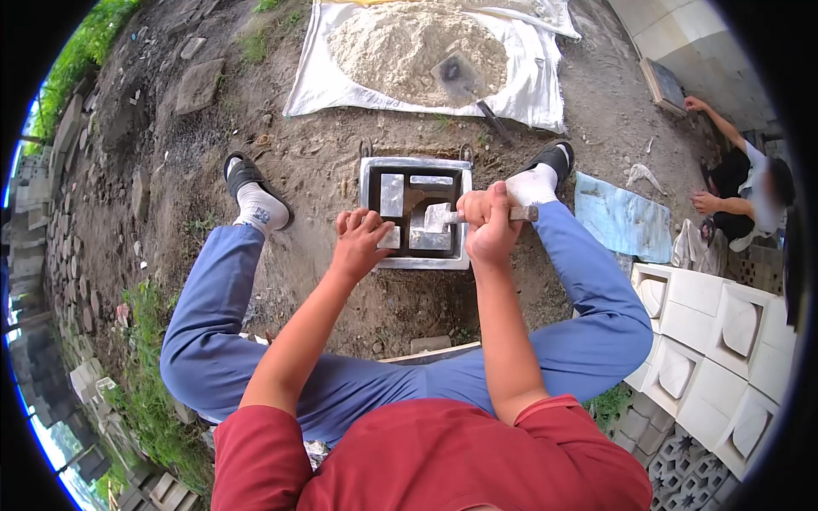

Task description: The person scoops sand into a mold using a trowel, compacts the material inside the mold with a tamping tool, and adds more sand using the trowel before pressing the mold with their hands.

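Between my feet sits a rectangular metal mould [372, 179] with a raised rim and silvery blocks inside. My left hand [359, 244] is at its left wall, fingers spread and slightly bent, the thumb beside a small lower-left block [390, 238]. My right hand [489, 223] is closed round the handle of a hammer-like tool [437, 218] with a flat, pale metal head. That head is over the lower-right block [429, 239] and partly covers it; whether they touch I cannot tell. A taller block [392, 194] and a narrow one [431, 180] lie in the far half.
Beyond the mould, a white sack sheet [308, 85] bears a sandy powder heap [400, 43] with a flat plate [457, 75] on it. A blue sheet [622, 220] lies at right. Pale patterned blocks [694, 315] stand at lower right. Another person [750, 183] crouches at far right.
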{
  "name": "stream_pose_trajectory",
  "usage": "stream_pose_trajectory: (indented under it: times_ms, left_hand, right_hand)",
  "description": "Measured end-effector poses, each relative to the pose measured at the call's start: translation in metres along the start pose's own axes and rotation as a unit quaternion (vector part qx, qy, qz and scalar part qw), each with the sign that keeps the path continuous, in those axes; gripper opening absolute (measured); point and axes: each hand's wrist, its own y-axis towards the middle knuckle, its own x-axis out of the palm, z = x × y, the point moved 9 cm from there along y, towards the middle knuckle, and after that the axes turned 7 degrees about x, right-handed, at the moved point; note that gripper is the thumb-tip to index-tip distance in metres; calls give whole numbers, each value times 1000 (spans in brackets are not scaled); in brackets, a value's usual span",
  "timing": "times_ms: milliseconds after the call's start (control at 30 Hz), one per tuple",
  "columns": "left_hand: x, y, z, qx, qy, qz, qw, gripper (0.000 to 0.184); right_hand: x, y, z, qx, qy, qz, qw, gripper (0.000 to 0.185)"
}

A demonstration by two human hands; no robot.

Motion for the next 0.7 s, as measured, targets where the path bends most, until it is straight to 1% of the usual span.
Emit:
stream_pose_trajectory:
  times_ms: [133,233,300,333,400,467,500,533,567,600,667,700]
  left_hand:
    - [7,5,8,-11,9,-26,1000,55]
    - [7,8,6,-13,12,-35,999,57]
    - [10,10,7,5,6,-70,998,52]
    - [5,11,5,2,6,-67,998,52]
    - [-1,12,0,4,-43,-66,997,43]
    - [8,11,-11,-23,-30,-58,998,41]
    - [4,9,-27,-77,-30,48,995,43]
    - [-6,4,-38,-132,-29,154,979,45]
    - [5,-2,-50,-204,-31,143,968,58]
    - [18,-1,-51,-214,-33,147,965,58]
    - [41,-19,-66,-353,33,182,917,68]
    - [51,-22,-67,-382,6,138,914,78]
  right_hand:
    - [-1,-3,-1,10,-7,16,1000,56]
    - [-5,-4,-7,-1,1,6,1000,56]
    - [-6,-3,-12,-5,7,1,1000,56]
    - [-6,-3,-16,-4,16,-8,1000,56]
    - [-5,-3,-19,-2,24,-25,999,56]
    - [-4,-6,-20,-2,26,-49,998,57]
    - [-3,-8,-19,3,20,-59,998,57]
    - [1,-10,-18,8,17,-64,998,57]
    - [4,-14,-18,9,16,-63,998,56]
    - [8,-16,-16,10,15,-64,998,56]
    - [14,-19,-9,19,7,-79,997,55]
    - [19,-20,-6,23,3,-83,996,54]
